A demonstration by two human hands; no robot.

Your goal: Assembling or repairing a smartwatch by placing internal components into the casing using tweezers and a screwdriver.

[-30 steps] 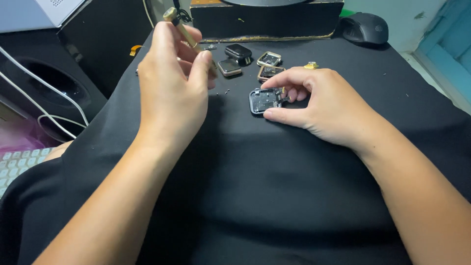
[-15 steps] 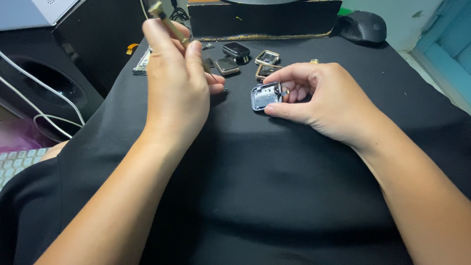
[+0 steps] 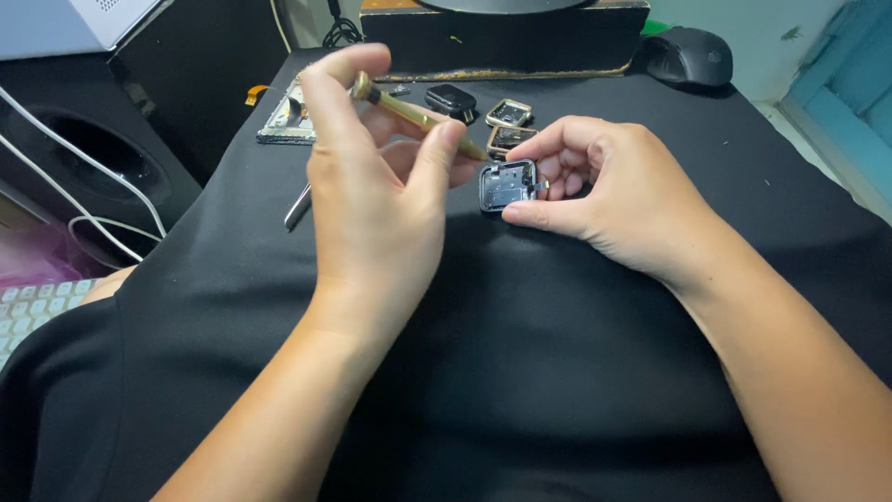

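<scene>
On the black cloth (image 3: 520,372) covering the bench, head view, middle far:

Item 1. Small square metal watch case (image 3: 507,185), open side up, inner parts showing. Lies on the cloth just right of centre. The right hand (image 3: 623,200) is closed on it, thumb along the near edge and fingertips at the right and far edges. Judged light, rigid, smooth and apt to slip; the exposed interior looks delicate. Best taken by the outer rim, as held.

Item 2. Slim brass-coloured precision screwdriver (image 3: 418,113). The left hand (image 3: 376,200) grips it between thumb and fingers, raised over the cloth, tip slanting down right towards the case. Judged light and stiff; hold on the shaft.

Item 3. Further watch cases: one dark (image 3: 451,99), two pale-rimmed (image 3: 509,113), far of the hands.

Item 4. Flat silver-edged component (image 3: 283,121), far left, partly hidden by the left hand.

Item 5. Metal tweezers (image 3: 297,206), left of the left hand.

Item 6. Computer mouse (image 3: 689,56), far right. White keyboard (image 3: 23,311), near left edge.
</scene>
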